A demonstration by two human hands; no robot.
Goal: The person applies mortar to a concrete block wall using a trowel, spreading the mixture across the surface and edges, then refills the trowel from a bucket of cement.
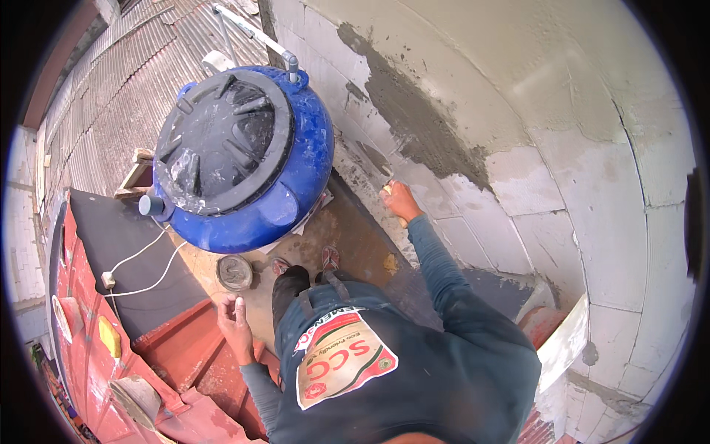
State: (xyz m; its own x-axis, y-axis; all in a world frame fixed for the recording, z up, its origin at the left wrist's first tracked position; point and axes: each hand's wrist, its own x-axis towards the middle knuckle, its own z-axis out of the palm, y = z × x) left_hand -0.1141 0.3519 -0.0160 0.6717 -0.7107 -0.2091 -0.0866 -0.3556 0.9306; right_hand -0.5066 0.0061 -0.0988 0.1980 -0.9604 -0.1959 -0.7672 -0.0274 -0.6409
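Note:
My right hand (400,201) is closed round the pale handle of a trowel (403,221), close to the block wall (510,229). The trowel's blade is mostly hidden. Wet grey mortar (421,126) covers a slanting strip of the wall just beyond that hand. My left hand (235,328) hangs low on the other side, fingers loosely bent and apart, holding nothing. A small round bucket (234,272) with grey stuff inside stands on the ledge, a little beyond my left hand.
A large blue water tank (314,148) with a black lid stands ahead, with a white pipe (255,33) behind it. A white cable with a plug (109,280) crosses the dark sheet. Red metal roofing (181,344) drops away at left, with a yellow sponge-like block (109,337) on it.

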